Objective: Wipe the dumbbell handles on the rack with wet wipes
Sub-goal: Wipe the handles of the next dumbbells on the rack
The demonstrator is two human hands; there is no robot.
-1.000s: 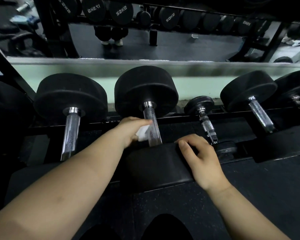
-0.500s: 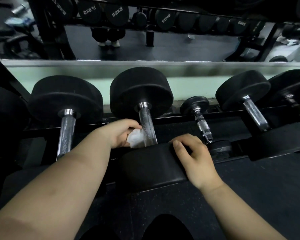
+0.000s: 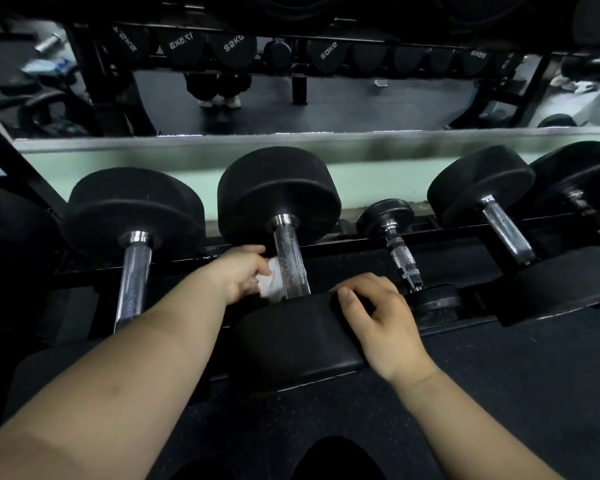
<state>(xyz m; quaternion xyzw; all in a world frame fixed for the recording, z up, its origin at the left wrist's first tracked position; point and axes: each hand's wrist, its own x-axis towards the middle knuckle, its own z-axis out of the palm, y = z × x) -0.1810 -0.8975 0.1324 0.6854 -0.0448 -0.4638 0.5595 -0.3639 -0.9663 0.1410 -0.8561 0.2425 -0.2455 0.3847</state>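
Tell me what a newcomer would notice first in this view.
First, the left hand at centre, pressing a white wet wipe against the chrome handle of the big middle dumbbell. Next, the right hand resting on that dumbbell's near black head. Behind runs a row of dumbbells on the rack, and a mirror reflects more weights.

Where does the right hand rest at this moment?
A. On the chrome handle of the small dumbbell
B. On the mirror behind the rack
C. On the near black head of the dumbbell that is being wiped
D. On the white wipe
C. The right hand lies on top of the near black head of the dumbbell, while the left hand presses the white wipe against that dumbbell's chrome handle.
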